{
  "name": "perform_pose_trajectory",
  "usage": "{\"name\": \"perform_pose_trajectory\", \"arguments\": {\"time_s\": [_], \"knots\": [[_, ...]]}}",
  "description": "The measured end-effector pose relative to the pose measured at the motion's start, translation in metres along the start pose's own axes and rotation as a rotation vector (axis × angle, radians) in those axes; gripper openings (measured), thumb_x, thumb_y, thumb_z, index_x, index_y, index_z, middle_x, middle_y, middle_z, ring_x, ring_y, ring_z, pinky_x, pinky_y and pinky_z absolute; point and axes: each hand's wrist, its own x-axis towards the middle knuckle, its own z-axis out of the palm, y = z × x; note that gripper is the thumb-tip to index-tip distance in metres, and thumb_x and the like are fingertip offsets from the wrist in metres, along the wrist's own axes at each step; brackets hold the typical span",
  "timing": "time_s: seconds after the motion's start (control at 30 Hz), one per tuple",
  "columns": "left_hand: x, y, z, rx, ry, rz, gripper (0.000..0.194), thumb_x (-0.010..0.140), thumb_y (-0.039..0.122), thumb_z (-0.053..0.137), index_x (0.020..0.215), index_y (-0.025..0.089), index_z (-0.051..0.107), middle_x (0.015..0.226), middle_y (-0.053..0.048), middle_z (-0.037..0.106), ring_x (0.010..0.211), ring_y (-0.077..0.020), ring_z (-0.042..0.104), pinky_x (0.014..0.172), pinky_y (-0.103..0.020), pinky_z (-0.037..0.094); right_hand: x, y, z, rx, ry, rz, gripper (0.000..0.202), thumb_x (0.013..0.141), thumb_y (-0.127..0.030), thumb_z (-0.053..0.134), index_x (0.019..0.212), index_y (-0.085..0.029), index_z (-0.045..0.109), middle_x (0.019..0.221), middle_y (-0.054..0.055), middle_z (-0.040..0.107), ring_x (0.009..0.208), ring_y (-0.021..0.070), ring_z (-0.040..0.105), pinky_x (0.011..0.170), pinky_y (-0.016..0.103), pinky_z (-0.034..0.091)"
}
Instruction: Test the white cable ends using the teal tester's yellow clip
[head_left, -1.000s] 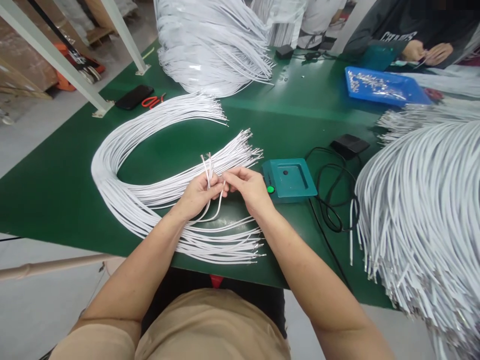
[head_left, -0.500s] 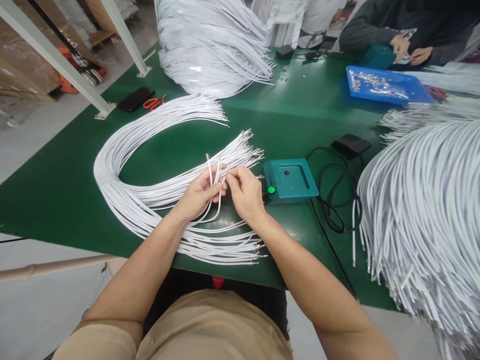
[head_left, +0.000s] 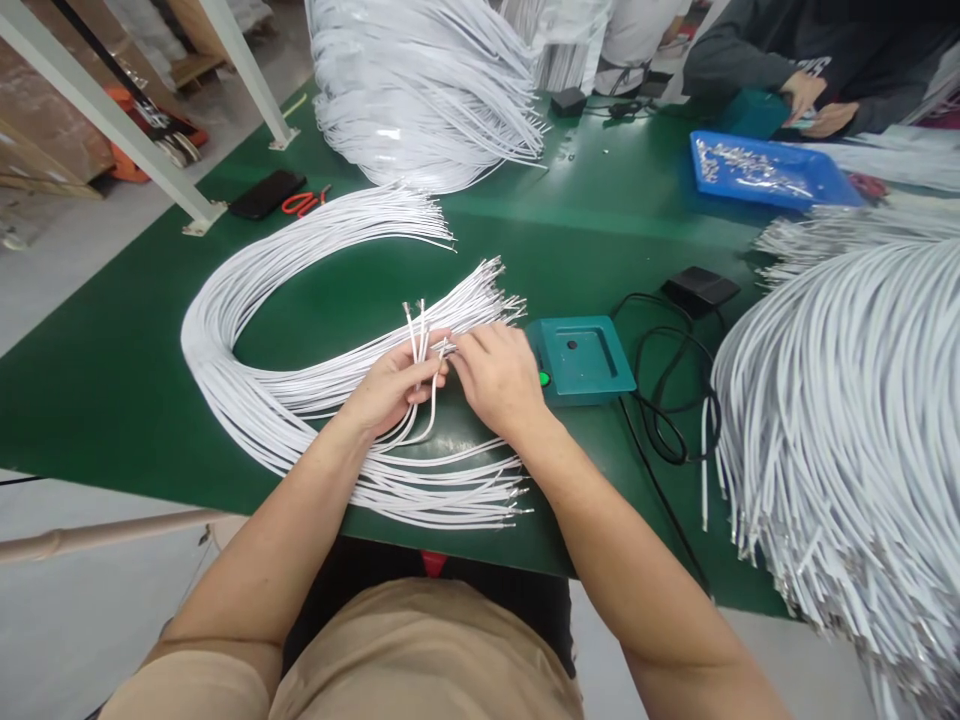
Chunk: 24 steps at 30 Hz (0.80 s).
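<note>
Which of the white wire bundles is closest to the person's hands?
The C-shaped bundle of white wires. The left hand overlaps it in view; the shiny white bundle behind and the drooping white heap at far right sit farther off.

White wires, green table, teal device, blue tray

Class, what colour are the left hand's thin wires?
White thin wires in the left hand; clearest in the head view.

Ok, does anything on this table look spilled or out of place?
Possibly: a few tiny specks lie on the green table left of the blue tray, while other small pieces sit inside it. The specks are too small to identify.
</note>
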Motion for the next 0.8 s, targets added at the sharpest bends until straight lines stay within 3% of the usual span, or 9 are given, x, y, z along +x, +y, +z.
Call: {"name": "perform_pose_trajectory", "arguments": {"time_s": [0.1,0.27,0.53,0.8], "knots": [[0.002,-0.004,0.001,0.121,0.033,0.056,0.050,0.073,0.023,0.073,0.120,0.018,0.058,0.077,-0.001,0.059,0.065,-0.0072,0.056,0.039,-0.010,0.028,0.000,0.011,-0.007,-0.072,-0.074,0.114,0.020,0.091,-0.021,0.044,0.096,-0.014,0.062,0.094,0.011,0.067,0.090,0.0246,0.052,0.091,0.039,0.029],[0.007,-0.011,0.001,0.340,0.076,0.110,0.052,0.073,0.029,0.071,0.122,0.017,0.056,0.078,-0.002,0.062,0.067,-0.0112,0.061,0.037,-0.013,0.032,-0.002,0.025,-0.014,-0.075,-0.227,0.088,0.016,0.086,-0.014,0.048,0.084,-0.016,0.064,0.082,0.009,0.070,0.079,0.0213,0.056,0.097,0.039,0.025],[0.010,-0.014,0.005,0.507,0.105,0.095,0.050,0.075,0.027,0.066,0.121,0.014,0.054,0.075,-0.002,0.062,0.068,-0.0140,0.064,0.038,-0.014,0.037,0.002,0.031,-0.016,-0.081,-0.238,0.026,0.015,0.079,-0.008,0.051,0.081,-0.016,0.064,0.078,0.008,0.068,0.083,0.0223,0.051,0.087,0.035,0.031],[0.012,-0.019,0.003,0.645,0.118,0.087,0.047,0.076,0.028,0.063,0.120,0.013,0.058,0.075,-0.004,0.066,0.069,-0.0159,0.066,0.040,-0.016,0.042,0.003,0.029,-0.016,-0.065,-0.239,0.048,0.016,0.080,-0.010,0.051,0.078,-0.017,0.066,0.069,0.007,0.065,0.079,0.0215,0.050,0.092,0.038,0.032]]}}
